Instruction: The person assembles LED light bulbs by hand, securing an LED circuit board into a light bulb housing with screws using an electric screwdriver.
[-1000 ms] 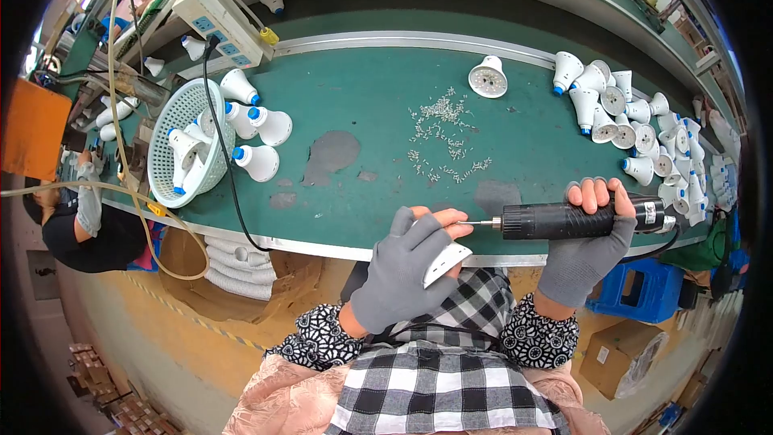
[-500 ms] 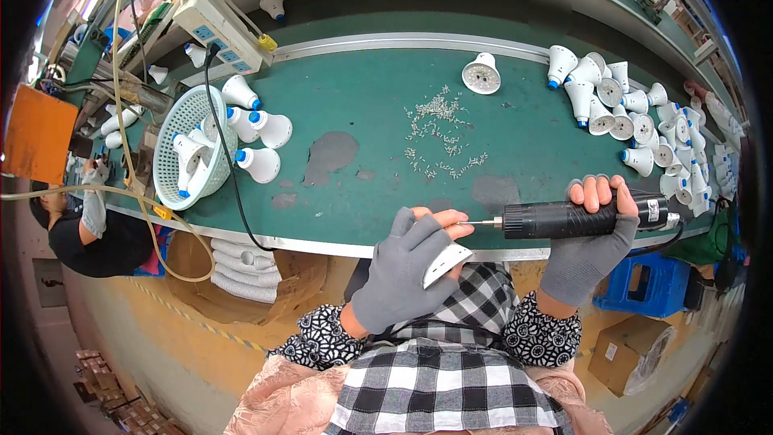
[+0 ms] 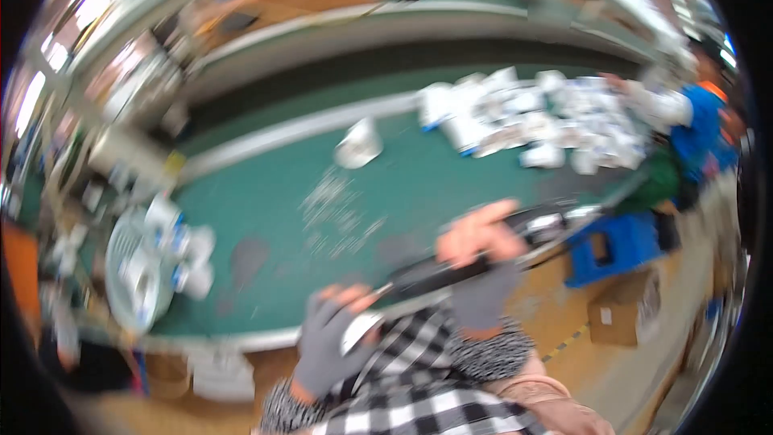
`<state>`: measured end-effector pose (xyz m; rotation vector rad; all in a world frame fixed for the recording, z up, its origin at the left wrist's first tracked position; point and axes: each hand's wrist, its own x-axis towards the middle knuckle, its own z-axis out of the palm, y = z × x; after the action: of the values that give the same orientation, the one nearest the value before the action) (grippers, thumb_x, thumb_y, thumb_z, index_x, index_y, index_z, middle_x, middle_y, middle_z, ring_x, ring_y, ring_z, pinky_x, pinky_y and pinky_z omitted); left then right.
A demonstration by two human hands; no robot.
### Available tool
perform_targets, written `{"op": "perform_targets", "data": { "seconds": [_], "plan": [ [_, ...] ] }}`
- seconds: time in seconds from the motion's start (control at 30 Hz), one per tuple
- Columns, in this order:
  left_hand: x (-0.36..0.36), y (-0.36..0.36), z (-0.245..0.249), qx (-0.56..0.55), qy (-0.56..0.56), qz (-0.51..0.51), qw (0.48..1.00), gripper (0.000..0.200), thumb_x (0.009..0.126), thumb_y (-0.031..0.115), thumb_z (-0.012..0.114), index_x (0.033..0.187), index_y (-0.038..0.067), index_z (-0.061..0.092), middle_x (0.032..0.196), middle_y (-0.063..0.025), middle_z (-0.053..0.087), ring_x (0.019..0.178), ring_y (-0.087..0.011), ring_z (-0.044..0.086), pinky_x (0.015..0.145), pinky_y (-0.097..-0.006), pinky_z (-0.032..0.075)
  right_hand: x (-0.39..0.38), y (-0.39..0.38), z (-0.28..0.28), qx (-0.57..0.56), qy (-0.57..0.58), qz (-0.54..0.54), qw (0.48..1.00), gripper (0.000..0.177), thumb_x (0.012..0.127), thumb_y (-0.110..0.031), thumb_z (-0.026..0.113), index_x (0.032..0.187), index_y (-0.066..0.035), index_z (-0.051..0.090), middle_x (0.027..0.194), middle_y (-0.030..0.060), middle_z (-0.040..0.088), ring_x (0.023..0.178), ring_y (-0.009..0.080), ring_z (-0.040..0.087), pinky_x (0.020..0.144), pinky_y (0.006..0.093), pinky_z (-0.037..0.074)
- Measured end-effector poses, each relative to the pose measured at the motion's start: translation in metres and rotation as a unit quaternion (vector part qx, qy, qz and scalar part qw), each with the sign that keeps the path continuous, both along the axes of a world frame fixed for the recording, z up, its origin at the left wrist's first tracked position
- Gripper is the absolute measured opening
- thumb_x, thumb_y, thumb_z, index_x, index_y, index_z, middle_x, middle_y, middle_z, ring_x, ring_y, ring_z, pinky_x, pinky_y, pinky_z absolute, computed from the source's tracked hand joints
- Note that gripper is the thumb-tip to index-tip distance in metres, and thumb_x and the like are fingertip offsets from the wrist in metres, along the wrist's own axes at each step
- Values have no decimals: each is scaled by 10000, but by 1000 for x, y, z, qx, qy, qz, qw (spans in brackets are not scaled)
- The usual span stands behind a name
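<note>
Green worktop [image 3: 439, 173] is stretching ahead while, at its near edge, the left hand [image 3: 328, 344] is grasping a white bulb housing [image 3: 360, 330], the right hand [image 3: 484, 262] is clenching its fingers round a black screwdriver [image 3: 427, 276], and white bulbs [image 3: 539, 127] are lying on the worktop's far right.

The head-worn camera looks forward and down from close above the person's left hand [image 3: 326, 346] and right hand [image 3: 485, 262], its blurred, black-rimmed wide view taking in the green bench [image 3: 427, 185], which slants up to the right, and the shelf [image 3: 362, 28] beyond.
</note>
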<state>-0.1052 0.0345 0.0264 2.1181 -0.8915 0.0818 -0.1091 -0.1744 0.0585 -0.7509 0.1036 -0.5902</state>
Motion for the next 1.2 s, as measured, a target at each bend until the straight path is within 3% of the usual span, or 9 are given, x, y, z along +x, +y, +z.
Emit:
{"op": "perform_targets", "data": {
  "seconds": [0.1, 0.13, 0.43, 0.67, 0.7, 0.77, 0.83, 0.97, 1.2],
  "plan": [
    [4, 1, -10, 12, -25, -24, 999, 398, 778, 263, 681, 1084, 16, 622, 1102, -157, 613, 1026, -348, 561, 855, -421, 486, 1, 2, -1, 34, -22, -13, 999, 96, 844, -41, 493, 921, -80, 452, 646, 49, 458, 578, 166, 487, 625, 343, 431],
    [-4, -3, 15, 8, -14, -31, 999, 341, 816, 124, 683, 1129, 10, 613, 1145, -168, 595, 1058, -362, 549, 925, -452, 446, -1, 4, 3, 63, -18, -2, 998, 105, 842, -41, 507, 917, -83, 448, 666, 46, 461, 588, 165, 493, 642, 341, 432],
    [-4, -14, 30, 13, 6, -24, 1000, 274, 814, 116, 690, 1072, 37, 641, 1184, -166, 591, 1042, -361, 554, 884, -416, 454, -9, -6, -8, 98, -86, 9, 991, 101, 852, -56, 522, 881, -104, 438, 690, 28, 438, 619, 155, 490, 686, 324, 419],
    [3, -9, 24, -63, 34, 7, 997, 292, 833, 218, 679, 1040, 18, 628, 1265, -178, 551, 1043, -309, 576, 855, -401, 465, -15, -21, 13, 141, -93, -84, 982, 70, 869, -109, 523, 905, -117, 462, 704, 8, 437, 628, 141, 470, 679, 314, 399],
    [3, -3, 15, -100, 115, 17, 988, 344, 842, 225, 665, 1090, -8, 609, 1228, -161, 559, 1020, -265, 583, 846, -381, 477, -15, -26, 7, 141, -111, -93, 979, 73, 876, -121, 522, 934, -121, 476, 700, 5, 437, 626, 140, 467, 678, 314, 396],
    [-1, 2, 3, -292, 353, 54, 887, 384, 854, 209, 653, 1150, -24, 578, 1200, -155, 557, 994, -253, 586, 847, -363, 485, -15, -30, 4, 174, -118, -101, 972, 113, 866, -93, 534, 973, -99, 498, 702, 20, 455, 610, 153, 480, 668, 333, 417],
    [2, 4, -1, -418, 537, 62, 730, 444, 871, 179, 630, 1240, -39, 514, 1150, -152, 553, 982, -261, 581, 862, -356, 496, -15, -33, 4, 180, -98, -115, 972, 122, 863, -89, 539, 978, -98, 499, 701, 21, 455, 607, 156, 478, 670, 338, 418],
    [4, 4, -18, -515, 637, 97, 565, 394, 879, 149, 617, 1213, -34, 517, 1156, -165, 557, 1055, -312, 555, 897, -426, 489, -14, -32, -2, 161, -20, -136, 977, 115, 863, -106, 541, 955, -111, 471, 696, 13, 435, 617, 153, 461, 684, 333, 404],
    [7, 3, -19, -501, 633, 47, 589, 519, 834, 119, 661, 1281, -49, 457, 1276, -202, 516, 1168, -356, 522, 978, -476, 476, -13, -32, -1, 162, -19, -122, 979, 132, 856, -103, 542, 952, -97, 451, 693, 20, 432, 614, 160, 467, 682, 341, 414]
  ]
}}
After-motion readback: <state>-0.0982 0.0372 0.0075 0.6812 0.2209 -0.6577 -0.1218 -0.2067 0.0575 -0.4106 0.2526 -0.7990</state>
